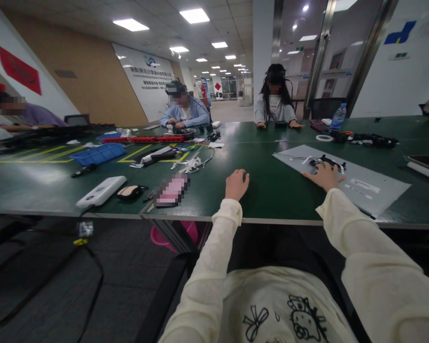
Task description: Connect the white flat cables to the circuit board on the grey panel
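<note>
My left hand (pixel 237 185) rests on the green tabletop (pixel 268 190) near its front edge. Its fingers are loosely bent and a little apart, with nothing visible in them. Over a flat grey board (pixel 389 188) lies my right hand (pixel 326 178), thumb and fingers spread. A small black object (pixel 339 166) with white strips sits on the board at those fingertips; the hand partly covers it, and its kind cannot be made out. White labels (pixel 364 186) also lie on the board.
To the left are a pink phone (pixel 171 190), a white power strip (pixel 102 191), a blue tray (pixel 98 155) and white cables (pixel 191 165). A water bottle (pixel 338 117) and tape roll (pixel 324 138) stand back right. Several people sit around the table.
</note>
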Available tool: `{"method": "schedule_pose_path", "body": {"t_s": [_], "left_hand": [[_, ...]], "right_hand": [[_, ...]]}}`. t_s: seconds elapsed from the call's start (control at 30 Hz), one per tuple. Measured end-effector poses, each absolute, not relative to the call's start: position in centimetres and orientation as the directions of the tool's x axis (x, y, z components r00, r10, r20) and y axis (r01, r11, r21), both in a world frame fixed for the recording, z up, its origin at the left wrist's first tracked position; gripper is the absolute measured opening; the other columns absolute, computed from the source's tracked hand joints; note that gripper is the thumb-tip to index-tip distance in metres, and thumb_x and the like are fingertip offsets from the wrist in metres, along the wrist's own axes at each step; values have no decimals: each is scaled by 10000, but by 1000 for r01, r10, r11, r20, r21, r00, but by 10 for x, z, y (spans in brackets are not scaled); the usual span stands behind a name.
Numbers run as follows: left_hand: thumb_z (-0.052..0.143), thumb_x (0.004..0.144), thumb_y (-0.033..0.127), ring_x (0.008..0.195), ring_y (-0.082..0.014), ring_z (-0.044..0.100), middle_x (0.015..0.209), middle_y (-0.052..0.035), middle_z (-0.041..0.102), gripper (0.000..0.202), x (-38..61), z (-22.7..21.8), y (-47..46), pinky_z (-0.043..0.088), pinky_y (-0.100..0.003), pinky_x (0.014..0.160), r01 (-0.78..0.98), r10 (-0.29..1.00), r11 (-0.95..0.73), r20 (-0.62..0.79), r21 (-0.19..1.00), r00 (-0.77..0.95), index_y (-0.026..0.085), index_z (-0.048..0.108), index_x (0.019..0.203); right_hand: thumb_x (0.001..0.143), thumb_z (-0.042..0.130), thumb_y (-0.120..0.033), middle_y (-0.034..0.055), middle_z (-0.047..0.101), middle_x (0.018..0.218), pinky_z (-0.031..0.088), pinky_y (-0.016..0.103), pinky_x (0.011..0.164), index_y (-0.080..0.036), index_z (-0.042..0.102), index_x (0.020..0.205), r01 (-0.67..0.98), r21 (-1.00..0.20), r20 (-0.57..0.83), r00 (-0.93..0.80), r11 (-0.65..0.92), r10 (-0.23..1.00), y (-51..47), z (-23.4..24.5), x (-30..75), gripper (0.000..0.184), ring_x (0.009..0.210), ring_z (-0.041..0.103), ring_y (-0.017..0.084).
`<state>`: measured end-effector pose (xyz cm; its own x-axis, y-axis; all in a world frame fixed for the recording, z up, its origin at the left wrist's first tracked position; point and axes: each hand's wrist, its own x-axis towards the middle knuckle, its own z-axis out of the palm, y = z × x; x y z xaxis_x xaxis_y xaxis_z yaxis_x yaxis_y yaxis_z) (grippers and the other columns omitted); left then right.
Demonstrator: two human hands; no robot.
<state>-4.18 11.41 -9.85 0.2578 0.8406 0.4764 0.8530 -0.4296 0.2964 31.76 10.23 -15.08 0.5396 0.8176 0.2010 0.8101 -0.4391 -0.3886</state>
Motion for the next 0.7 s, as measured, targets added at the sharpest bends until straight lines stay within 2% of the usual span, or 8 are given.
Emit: {"method": "schedule_pose_path", "body": {"t_s": [0.13, 0.3, 0.5, 0.6, 0.7], "left_hand": [[408, 982, 331, 998, -206, 618, 1095, -80, 643, 258, -42, -99, 114, 458, -330, 898, 856, 847, -428, 460, 291, 267, 195, 606, 1077], [403, 983, 339, 1010, -208, 616, 1076, -79, 642, 266, -42, -100, 114, 456, -328, 897, 860, 850, -429, 446, 275, 281, 194, 607, 1072], [397, 985, 352, 988, -204, 622, 1069, -83, 641, 278, -42, -102, 115, 455, -331, 895, 866, 859, -419, 429, 274, 280, 185, 600, 1079], [391, 987, 352, 991, -205, 620, 1087, -86, 635, 284, -42, -102, 115, 462, -329, 882, 858, 851, -434, 437, 273, 291, 184, 597, 1085], [394, 985, 352, 1006, -207, 616, 1101, -86, 631, 285, -41, -101, 116, 466, -323, 879, 860, 853, -433, 432, 269, 294, 184, 596, 1094]], "right_hand": [[729, 465, -748, 142, 231, 1545, 124, 769, 985, -234, 499, 1376, 738, -400, 199, 648, -543, 735, 99, -154, 336, 827, 1385, 80, 473], [743, 457, -758, 230, 188, 1531, 121, 747, 962, -156, 474, 1414, 666, -408, 178, 729, -624, 661, 98, -157, 361, 902, 1365, 41, 502], [743, 488, -751, 247, 99, 1548, 102, 729, 937, -132, 451, 1439, 603, -396, 137, 785, -693, 604, 98, -162, 383, 932, 1369, -26, 486], [742, 560, -684, 210, 25, 1566, 119, 720, 940, -176, 539, 1366, 612, -422, 184, 780, -669, 598, 99, -165, 387, 805, 1371, -46, 482], [790, 571, -570, 197, 28, 1555, 192, 668, 956, -243, 564, 1322, 560, -552, 225, 813, -617, 537, 98, -162, 394, 623, 1388, 13, 453]]}}
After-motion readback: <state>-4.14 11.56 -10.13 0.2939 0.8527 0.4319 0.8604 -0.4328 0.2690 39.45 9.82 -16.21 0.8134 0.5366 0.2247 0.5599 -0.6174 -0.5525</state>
